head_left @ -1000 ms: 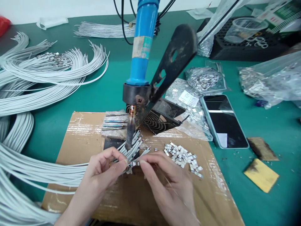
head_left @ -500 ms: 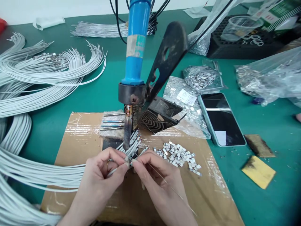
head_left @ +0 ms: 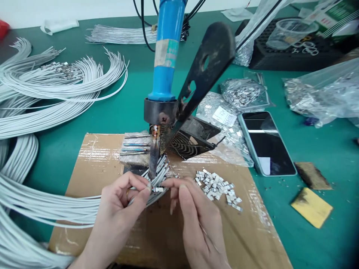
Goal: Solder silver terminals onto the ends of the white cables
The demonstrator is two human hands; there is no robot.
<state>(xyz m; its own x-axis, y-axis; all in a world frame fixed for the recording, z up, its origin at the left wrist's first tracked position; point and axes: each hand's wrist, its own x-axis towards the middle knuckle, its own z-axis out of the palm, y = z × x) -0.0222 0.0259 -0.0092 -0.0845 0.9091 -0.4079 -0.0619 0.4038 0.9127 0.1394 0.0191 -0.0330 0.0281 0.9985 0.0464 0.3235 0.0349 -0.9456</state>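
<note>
In a pinch under the soldering iron tip, my left hand [head_left: 123,201] holds the end of a white wire, with a small white-and-silver metal tab [head_left: 159,189] at the fingertips. The soldering iron [head_left: 165,52] points down in its black stand [head_left: 204,67], its tip just above those fingertips. My right hand [head_left: 196,209] has its index finger stretched toward the tab, and a thin solder wire [head_left: 209,237] runs through its curled grip. Behind my fingers lies a bundle of white wire ends [head_left: 159,172].
Loose metal tabs [head_left: 217,185] lie on the cardboard [head_left: 246,224]. White wire bundles [head_left: 50,205] fill the left side. To the right are a phone [head_left: 270,144], a yellow sponge [head_left: 312,207], a browned sponge [head_left: 312,175] and plastic bags of metal parts [head_left: 244,93].
My right hand has drawn back to the right from my left fingertips, its index finger now extended. The metal tab shows between the hands. The view has shifted slightly.
</note>
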